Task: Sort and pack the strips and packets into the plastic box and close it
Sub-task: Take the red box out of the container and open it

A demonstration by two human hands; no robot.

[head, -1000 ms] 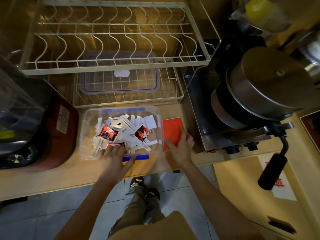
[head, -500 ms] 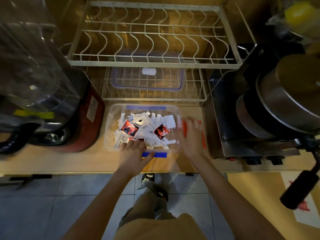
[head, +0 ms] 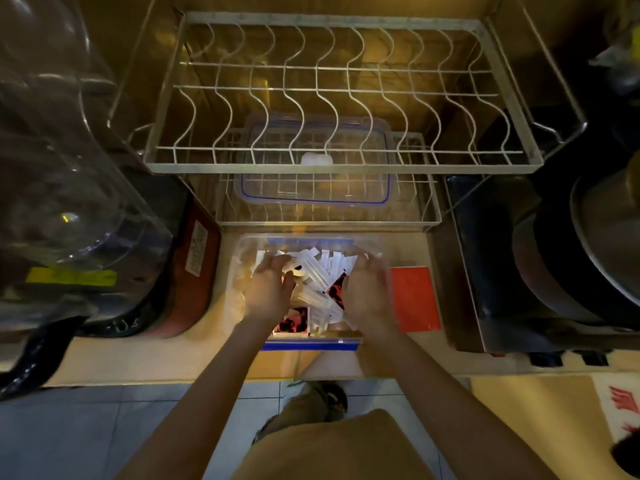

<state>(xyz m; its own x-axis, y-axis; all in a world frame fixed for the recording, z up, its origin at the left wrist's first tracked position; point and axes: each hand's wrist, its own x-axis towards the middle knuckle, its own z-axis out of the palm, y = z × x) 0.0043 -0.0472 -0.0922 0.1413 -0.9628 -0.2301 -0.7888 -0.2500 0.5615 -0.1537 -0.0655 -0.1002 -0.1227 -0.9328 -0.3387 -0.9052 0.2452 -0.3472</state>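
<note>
A clear plastic box with blue clips stands open on the counter's front edge. It holds a heap of white strips and red-and-black packets. Both my hands are inside it. My left hand presses on the left of the heap with its fingers curled into the strips. My right hand cups the right side next to another packet. The box's clear lid with a blue seal lies apart on the lower wire rack behind.
A flat red card lies on the counter just right of the box. A two-tier wire dish rack rises behind. A red appliance and a clear jar stand left; a stove with a large pot is right.
My right hand left the red card and went into the box; my left hand moved from the front rim into the heap. The camera has come closer over the box.
</note>
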